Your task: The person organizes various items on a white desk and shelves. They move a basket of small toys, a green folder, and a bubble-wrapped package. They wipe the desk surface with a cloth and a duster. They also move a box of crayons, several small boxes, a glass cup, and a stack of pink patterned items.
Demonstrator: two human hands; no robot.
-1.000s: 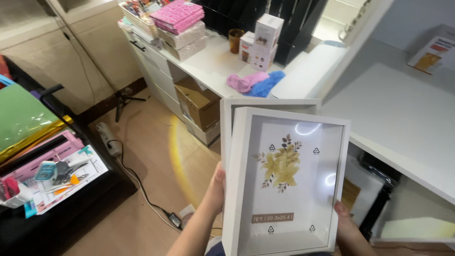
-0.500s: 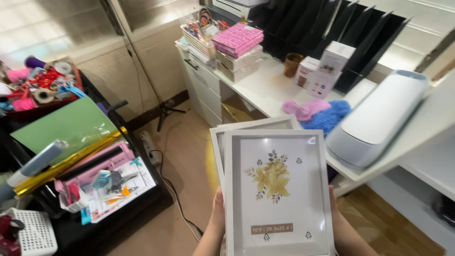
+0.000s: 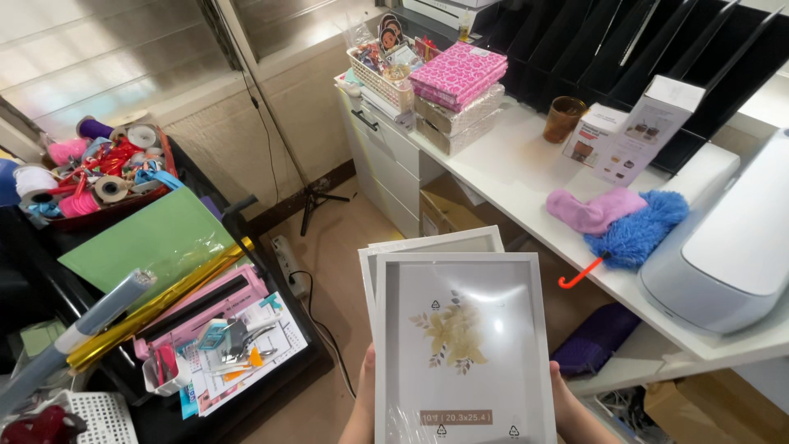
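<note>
A: Item one?

B: Front frame (image 3: 464, 353), white, wrapped in clear film, with a pale flower print inside. It sits at 6 o'clock in the view, upright and facing the camera.

A: Item two?

B: Back frame (image 3: 436, 243), also white, stacked touching behind the first. Its top and left edges peek out toward 11 o'clock.

A: Hands?

B: Left hand (image 3: 366, 386) presses the stack's left edge at 9 o'clock. Right hand (image 3: 560, 395) presses the right edge at 3 o'clock. Both clasp the pair from the sides. The fingers behind are hidden.

A: Step in hand?

B: By my reading, carrying and holding up the pair. Nothing is set down.

A: What would any move call for?

B: Even pressure from both sides, I judge. The film looks slippery, and the back frame is already offset.

A: Surroundings?

B: Desk (image 3: 509, 173) at 1 o'clock, with a blue duster (image 3: 637, 234) and a white machine (image 3: 731, 247). A green sheet (image 3: 152, 238) and a pink trimmer (image 3: 209, 300) at 9 o'clock.
</note>
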